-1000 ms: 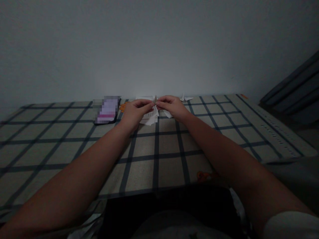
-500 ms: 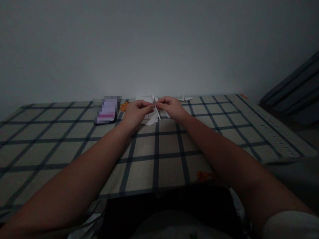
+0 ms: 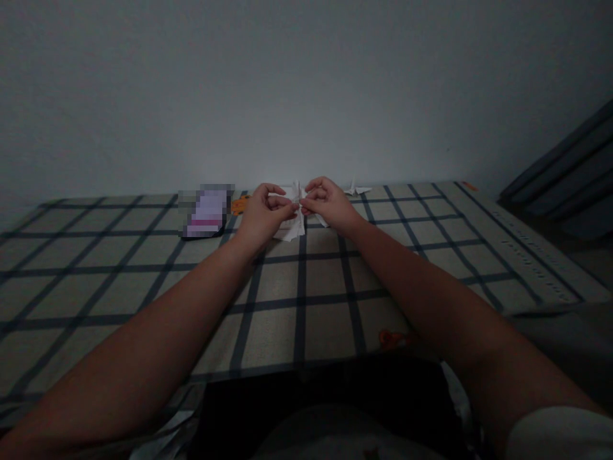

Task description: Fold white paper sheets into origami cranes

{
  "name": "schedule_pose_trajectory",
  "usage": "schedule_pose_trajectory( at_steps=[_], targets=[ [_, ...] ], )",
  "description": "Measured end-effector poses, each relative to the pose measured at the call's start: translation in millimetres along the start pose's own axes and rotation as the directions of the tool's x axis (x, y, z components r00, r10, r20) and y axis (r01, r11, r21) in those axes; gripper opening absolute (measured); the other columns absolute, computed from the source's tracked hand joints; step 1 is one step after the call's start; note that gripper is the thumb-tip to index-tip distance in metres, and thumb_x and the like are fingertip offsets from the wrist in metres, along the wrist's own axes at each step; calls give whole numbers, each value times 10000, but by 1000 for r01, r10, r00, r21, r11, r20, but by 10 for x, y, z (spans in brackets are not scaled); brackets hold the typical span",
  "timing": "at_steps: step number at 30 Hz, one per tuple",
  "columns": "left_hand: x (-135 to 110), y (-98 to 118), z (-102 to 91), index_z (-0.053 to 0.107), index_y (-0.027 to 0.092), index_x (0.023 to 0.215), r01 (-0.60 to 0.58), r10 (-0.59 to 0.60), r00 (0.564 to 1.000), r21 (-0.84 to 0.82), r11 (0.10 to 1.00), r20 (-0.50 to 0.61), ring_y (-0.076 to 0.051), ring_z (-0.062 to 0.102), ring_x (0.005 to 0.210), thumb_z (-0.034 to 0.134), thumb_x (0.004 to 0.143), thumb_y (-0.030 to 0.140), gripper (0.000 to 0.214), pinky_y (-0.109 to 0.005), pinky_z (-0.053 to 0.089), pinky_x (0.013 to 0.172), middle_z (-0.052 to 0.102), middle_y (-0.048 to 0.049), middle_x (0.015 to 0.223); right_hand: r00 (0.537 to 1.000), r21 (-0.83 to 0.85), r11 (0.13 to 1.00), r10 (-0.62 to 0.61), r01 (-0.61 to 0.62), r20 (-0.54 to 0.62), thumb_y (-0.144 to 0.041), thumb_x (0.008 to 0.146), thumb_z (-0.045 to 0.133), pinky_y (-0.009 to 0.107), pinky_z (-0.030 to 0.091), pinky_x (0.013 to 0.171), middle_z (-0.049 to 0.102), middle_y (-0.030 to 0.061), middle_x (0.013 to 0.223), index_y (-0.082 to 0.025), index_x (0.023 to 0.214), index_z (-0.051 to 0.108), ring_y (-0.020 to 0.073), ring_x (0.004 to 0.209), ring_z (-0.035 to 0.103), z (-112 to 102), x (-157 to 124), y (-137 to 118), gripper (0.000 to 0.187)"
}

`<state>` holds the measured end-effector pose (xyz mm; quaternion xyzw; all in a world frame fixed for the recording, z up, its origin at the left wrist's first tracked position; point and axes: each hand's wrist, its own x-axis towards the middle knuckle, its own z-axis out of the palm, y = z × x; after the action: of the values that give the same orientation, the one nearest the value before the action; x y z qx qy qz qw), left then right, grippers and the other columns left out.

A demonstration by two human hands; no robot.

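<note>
Between my two hands is a small folded white paper point(image 3: 296, 189), standing upright with points at its top and bottom. My left hand point(image 3: 265, 214) pinches its left side between thumb and fingers. From the other side, my right hand point(image 3: 329, 203) grips it with thumb and fingertips. Loose white paper sheets point(image 3: 290, 232) lie on the cloth beneath and behind the hands, partly covered by them. Just right of my right hand rests a folded paper crane point(image 3: 355, 189) near the wall.
A phone point(image 3: 207, 212), its screen blurred out, leans or lies left of my left hand. The checked tablecloth point(image 3: 268, 332) covers the table, with orange printed figures on it. A pale wall point(image 3: 306, 89) rises behind; a dark curtain point(image 3: 569, 172) hangs at the right.
The fingers of both hands have lifted and loosened around the folded paper, while thumbs stay on it. The paper has turned slightly and is more upright. The phone and crane have not moved.
</note>
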<state>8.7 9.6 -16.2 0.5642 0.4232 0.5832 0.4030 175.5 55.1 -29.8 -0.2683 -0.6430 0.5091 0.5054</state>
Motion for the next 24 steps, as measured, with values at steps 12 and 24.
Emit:
schedule_pose_trajectory(
  at_steps=[12, 24],
  targets=[
    [26, -33, -5, 478, 222, 905, -137, 136, 990, 31, 990, 24, -85, 593, 577, 759, 700, 168, 352, -243, 534, 648, 588, 91, 642, 994, -75, 995, -64, 71, 87, -268, 779, 736, 243, 519, 676, 574, -70, 712, -224, 1043, 472, 97, 687, 630, 4, -5, 31, 375],
    [46, -73, -56, 481, 234, 971, -202, 192, 979, 187, 961, 66, -122, 643, 615, 701, 745, 172, 322, -239, 477, 616, 617, 71, 676, 984, -204, 967, -128, 151, 124, -173, 797, 659, 217, 431, 613, 494, -73, 719, -211, 1058, 492, 82, 643, 519, 20, -30, -2, 313]
  ],
)
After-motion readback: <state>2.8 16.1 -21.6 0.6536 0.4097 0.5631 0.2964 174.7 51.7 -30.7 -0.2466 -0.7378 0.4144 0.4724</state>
